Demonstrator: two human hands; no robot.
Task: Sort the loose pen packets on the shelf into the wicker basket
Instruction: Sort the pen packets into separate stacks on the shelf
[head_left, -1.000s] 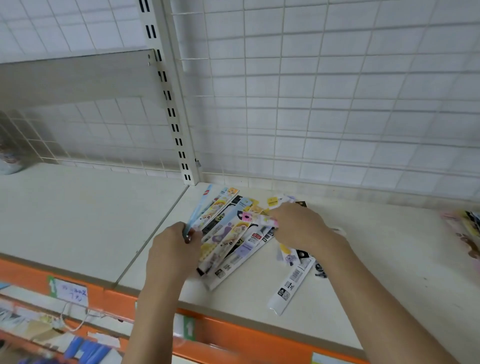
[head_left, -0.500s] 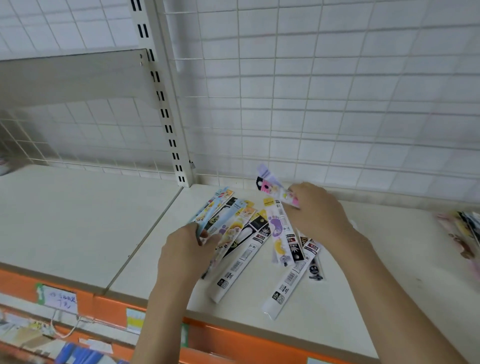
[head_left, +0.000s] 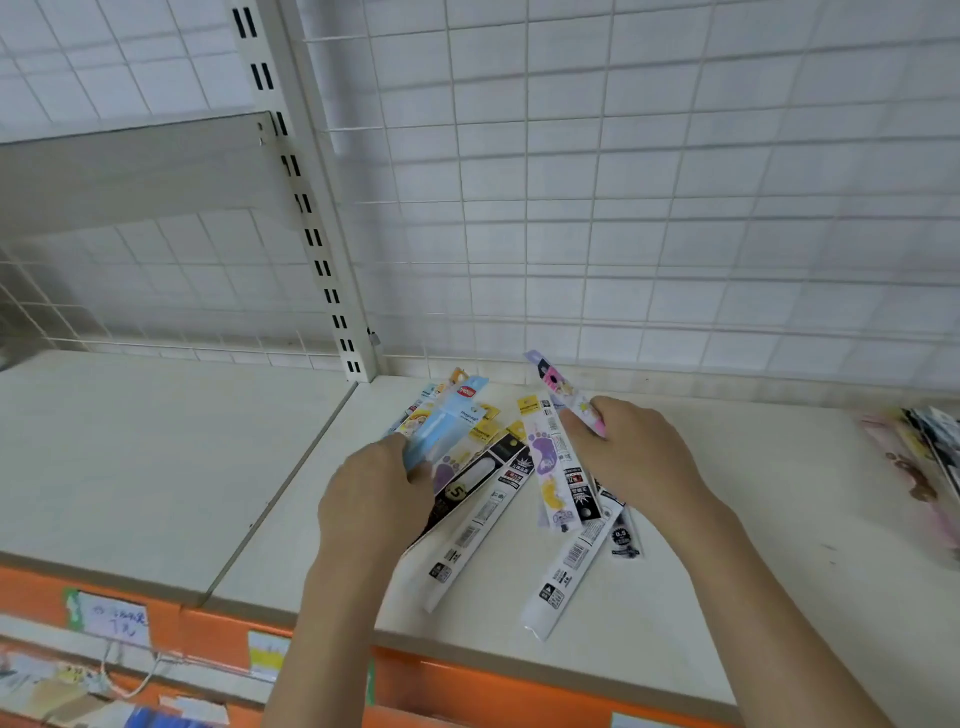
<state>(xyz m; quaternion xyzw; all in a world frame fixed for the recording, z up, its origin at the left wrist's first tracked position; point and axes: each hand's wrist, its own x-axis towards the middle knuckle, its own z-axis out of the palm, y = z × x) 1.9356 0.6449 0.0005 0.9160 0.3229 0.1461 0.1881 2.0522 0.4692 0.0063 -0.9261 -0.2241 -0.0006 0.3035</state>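
Observation:
Several long pen packets lie fanned out on the cream shelf near its back wall. My left hand grips a bundle of them, a light blue packet on top, lifted at the near end. My right hand pinches a pink packet that points up and to the left, clear of the pile. Between the hands lie a purple-footprint packet and white barcode packets, loose on the shelf. No wicker basket is in view.
A white wire grid backs the shelf, with a slotted upright at the joint between two shelf boards. More packets lie at the right edge. An orange price rail with labels runs along the front edge.
My right hand has lifted the pink packet off the pile and drawn it up and to the right. My left hand has gathered its bundle tighter and raised it slightly.

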